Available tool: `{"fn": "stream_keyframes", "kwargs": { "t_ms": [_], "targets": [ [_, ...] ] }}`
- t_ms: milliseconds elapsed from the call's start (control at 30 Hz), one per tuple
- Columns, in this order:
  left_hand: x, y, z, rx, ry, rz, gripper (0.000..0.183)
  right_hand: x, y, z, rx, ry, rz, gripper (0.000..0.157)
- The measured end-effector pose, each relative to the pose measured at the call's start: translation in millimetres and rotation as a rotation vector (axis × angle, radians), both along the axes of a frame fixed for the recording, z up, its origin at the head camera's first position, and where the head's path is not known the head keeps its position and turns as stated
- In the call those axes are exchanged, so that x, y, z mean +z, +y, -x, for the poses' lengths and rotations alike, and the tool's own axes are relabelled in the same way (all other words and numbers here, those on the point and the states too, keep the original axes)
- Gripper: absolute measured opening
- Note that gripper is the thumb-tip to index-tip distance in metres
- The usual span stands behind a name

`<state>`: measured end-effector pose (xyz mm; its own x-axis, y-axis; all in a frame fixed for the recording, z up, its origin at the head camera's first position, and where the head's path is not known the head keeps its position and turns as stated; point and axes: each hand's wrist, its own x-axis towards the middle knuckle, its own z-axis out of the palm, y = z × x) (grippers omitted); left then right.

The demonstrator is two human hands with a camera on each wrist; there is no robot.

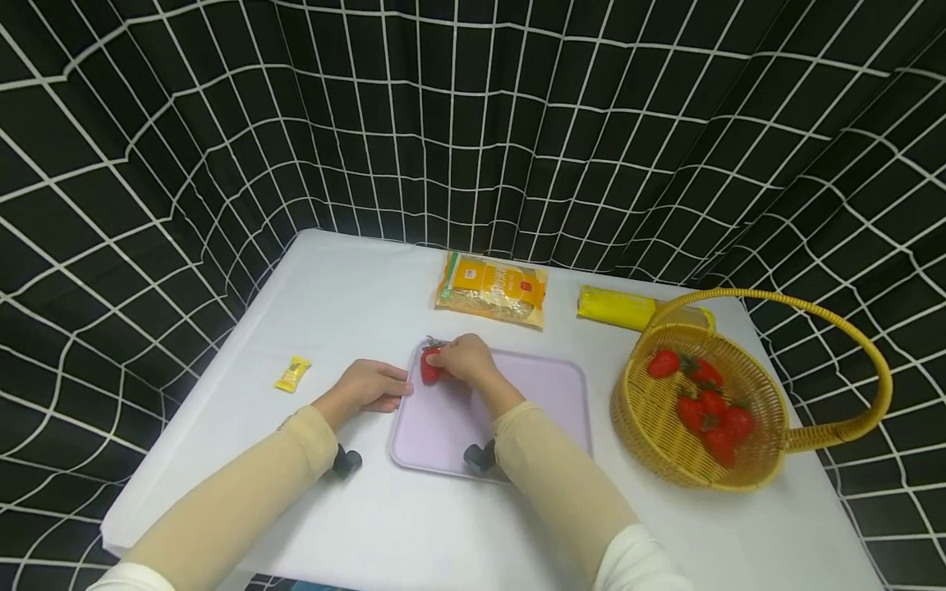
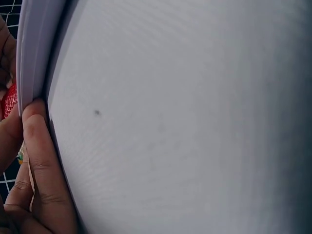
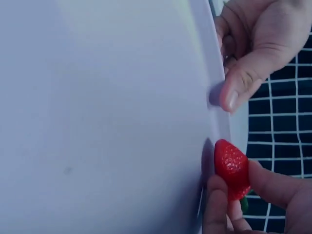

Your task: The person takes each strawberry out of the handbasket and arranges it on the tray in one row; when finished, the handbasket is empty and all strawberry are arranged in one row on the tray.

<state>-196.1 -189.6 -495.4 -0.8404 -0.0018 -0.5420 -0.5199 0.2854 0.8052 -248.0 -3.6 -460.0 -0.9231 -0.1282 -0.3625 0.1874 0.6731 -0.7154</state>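
A light purple tray (image 1: 436, 439) lies on the table. My left hand (image 1: 372, 386) pinches its left rim, thumb over the edge and fingers beneath; the left wrist view shows those fingers (image 2: 41, 151) against the rim's outer side. Between thumb and fingers, my right hand (image 1: 469, 359) holds a red strawberry (image 1: 429, 365) with a green stem over the tray's far left corner. In the right wrist view, the strawberry (image 3: 231, 165) is beside the tray's rim; whether it touches the tray I cannot tell.
A wicker basket (image 1: 628, 414) with a tall handle holds several strawberries at the right. Toward the back lie an orange food packet (image 1: 491, 287) and a long yellow packet (image 1: 617, 308). A small yellow wrapped piece (image 1: 293, 373) lies left. Black gridded curtains (image 1: 473, 123) surround the white table (image 1: 355, 304).
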Motion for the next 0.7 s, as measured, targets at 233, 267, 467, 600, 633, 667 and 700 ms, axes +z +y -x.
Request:
{"fn": "stream_keyframes", "kwargs": {
  "t_ms": [233,267,467,600,633,667,700],
  "targets": [
    [0.7,0.6,2.8,-0.007,-0.020,-0.009,0.044,-5.9,-4.9,0.4,0.002,-0.007,-0.027,0.027],
    [1.1,0.9,2.4,-0.008,-0.023,-0.009,0.044,-6.6,-4.3,-0.4,0.008,-0.005,-0.035,0.027],
    [1.0,4.1,1.5,-0.024,-0.024,-0.022,0.044,-7.9,-0.1,-3.8,0.050,0.027,-0.050,0.026],
    [1.2,5.1,1.8,-0.030,-0.023,-0.028,0.046,-3.3,7.6,-3.0,0.054,-0.002,-0.017,0.028],
    [1.4,4.5,1.7,-0.029,-0.023,-0.024,0.046,0.7,11.7,-2.6,0.059,-0.015,-0.003,0.028],
    [1.8,3.7,1.5,-0.023,-0.025,-0.022,0.047,6.5,17.3,-2.2,0.072,-0.027,0.007,0.029],
    [1.9,2.5,1.1,-0.021,-0.026,-0.014,0.047,13.6,25.0,-2.0,0.086,-0.045,0.032,0.031]
  ]
}}
